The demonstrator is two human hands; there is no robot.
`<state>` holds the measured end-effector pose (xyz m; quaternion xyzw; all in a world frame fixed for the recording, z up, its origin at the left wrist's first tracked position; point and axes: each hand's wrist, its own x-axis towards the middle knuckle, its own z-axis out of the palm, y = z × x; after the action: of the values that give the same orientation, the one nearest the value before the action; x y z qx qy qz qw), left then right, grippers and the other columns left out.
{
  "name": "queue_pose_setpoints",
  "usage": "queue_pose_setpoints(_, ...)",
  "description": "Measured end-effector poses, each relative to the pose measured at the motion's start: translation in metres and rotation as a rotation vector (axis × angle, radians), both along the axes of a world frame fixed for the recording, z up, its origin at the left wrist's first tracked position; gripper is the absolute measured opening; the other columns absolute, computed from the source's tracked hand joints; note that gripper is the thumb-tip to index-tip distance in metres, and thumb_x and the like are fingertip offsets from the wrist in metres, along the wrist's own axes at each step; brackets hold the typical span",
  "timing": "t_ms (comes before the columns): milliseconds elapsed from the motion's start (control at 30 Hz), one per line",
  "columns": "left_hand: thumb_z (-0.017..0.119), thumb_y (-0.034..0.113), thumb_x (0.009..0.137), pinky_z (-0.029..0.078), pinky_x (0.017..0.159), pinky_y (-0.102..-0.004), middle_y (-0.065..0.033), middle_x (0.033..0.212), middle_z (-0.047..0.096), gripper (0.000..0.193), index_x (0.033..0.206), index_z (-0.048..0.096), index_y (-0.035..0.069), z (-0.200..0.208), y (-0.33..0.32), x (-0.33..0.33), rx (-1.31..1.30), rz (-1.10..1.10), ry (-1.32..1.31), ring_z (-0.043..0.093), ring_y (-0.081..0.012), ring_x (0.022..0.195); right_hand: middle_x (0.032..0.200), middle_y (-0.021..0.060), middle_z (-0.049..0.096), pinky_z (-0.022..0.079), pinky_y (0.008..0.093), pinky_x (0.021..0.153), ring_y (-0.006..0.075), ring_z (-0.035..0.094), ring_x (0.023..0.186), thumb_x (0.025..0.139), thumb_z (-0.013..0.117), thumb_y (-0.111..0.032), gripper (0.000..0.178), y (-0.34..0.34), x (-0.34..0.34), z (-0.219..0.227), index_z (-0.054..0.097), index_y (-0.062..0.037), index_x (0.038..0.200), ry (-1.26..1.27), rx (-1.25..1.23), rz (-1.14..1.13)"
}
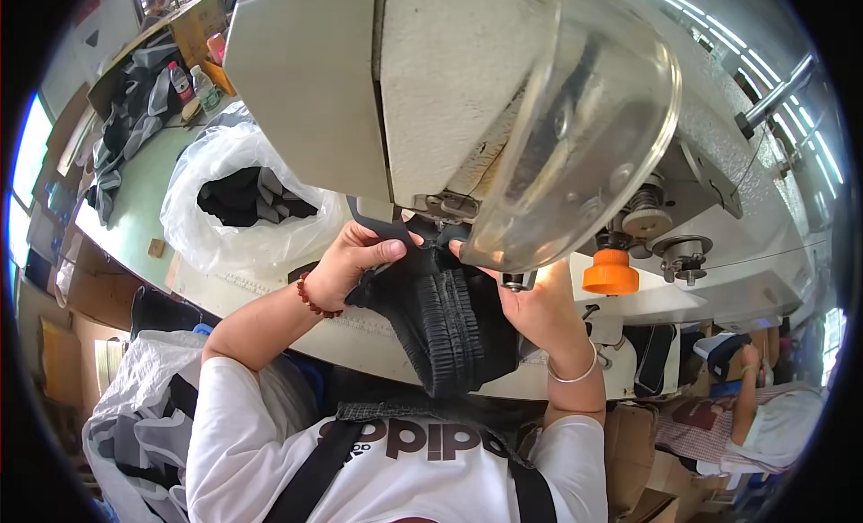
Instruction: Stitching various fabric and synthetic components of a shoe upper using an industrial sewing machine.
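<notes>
A black fabric piece (449, 325) with a ribbed, gathered band hangs over the near edge of the machine bed, its far end under the head of a white sewing machine (306, 82). My left hand (355, 258) pinches the fabric's far left edge between thumb and fingers, close to the needle area. On the other side, my right hand (539, 312) grips the fabric's right edge. Its fingers are partly hidden behind the machine's clear plastic guard (584, 154) and under the cloth. The machine head covers most of the needle.
An orange knob (611, 273) and metal thread tensioners sit right of the guard. Left of the machine, a clear plastic bag (180, 204) holds black and grey pieces. Bottles (205, 89) stand farther back. Another bag (135, 388) of fabric lies lower left. At right, another person (755, 415) works.
</notes>
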<state>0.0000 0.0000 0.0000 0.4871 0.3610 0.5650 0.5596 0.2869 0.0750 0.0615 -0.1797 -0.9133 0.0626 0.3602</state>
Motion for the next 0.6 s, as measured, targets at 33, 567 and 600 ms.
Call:
queue_pose_setpoints(33,0.075,0.008,0.099,0.053,0.102,-0.0303,-0.0033,0.110,0.079,0.028,0.126,0.074,0.004,0.004,-0.001,0.002,0.030,-0.002,-0.028,0.069,-0.0105,0.109,0.107,0.0066,0.078,0.055,0.0399,0.083,0.0291,0.072,0.089,0.083,0.072,0.003,0.041,-0.003,0.001,0.001,0.080,-0.0207,0.115,-0.014,-0.037,-0.010)
queue_pose_setpoints(567,0.085,0.000,0.085,0.057,0.093,-0.0361,-0.0103,0.114,0.077,0.028,0.111,0.076,0.002,0.055,-0.007,0.012,0.359,0.017,0.556,0.073,-0.0231,0.106,0.088,0.0111,0.076,0.057,0.0382,0.070,0.0310,0.074,0.080,0.078,0.080,-0.008,0.025,-0.005,0.009,0.001,0.078,-0.0089,0.102,0.086,-0.060,0.015)
queue_pose_setpoints(600,0.085,0.000,0.085,0.057,0.093,-0.0362,-0.0104,0.114,0.077,0.028,0.111,0.076,0.002,0.055,-0.007,0.014,0.380,0.028,0.546,0.073,-0.0237,0.106,0.089,0.0115,0.076,0.058,0.0383,0.071,0.0309,0.075,0.083,0.078,0.080,-0.010,0.025,-0.005,0.011,0.000,0.078,-0.0090,0.103,-0.016,-0.011,-0.032)
